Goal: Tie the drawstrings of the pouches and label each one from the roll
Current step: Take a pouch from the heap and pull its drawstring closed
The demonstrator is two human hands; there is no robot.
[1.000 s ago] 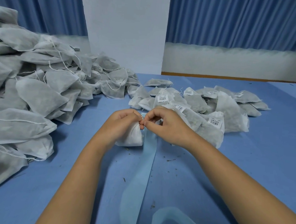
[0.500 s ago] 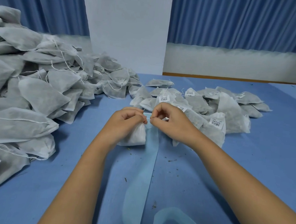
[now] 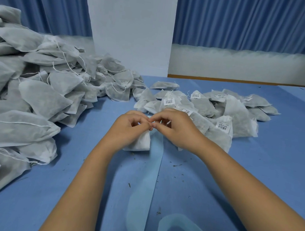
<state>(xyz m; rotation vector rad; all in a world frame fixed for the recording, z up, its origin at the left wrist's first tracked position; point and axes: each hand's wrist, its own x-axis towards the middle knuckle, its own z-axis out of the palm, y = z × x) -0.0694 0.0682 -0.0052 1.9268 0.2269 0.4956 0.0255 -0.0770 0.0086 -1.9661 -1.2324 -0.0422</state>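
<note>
White fabric pouch [image 3: 139,142] lies on the blue worktop [image 3: 272,173], just beside a pale strip [image 3: 152,171]. The left hand [image 3: 128,129] and right hand [image 3: 177,129], fingers curled, pinch its neck. Likely tying the drawstring, which is too fine to see; next, a label needs peeling.

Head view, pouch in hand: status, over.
Left hand and right hand both pinch the white pouch at its neck. No label visible on it. Pale blue strip lies alongside; nothing blocking.
</note>
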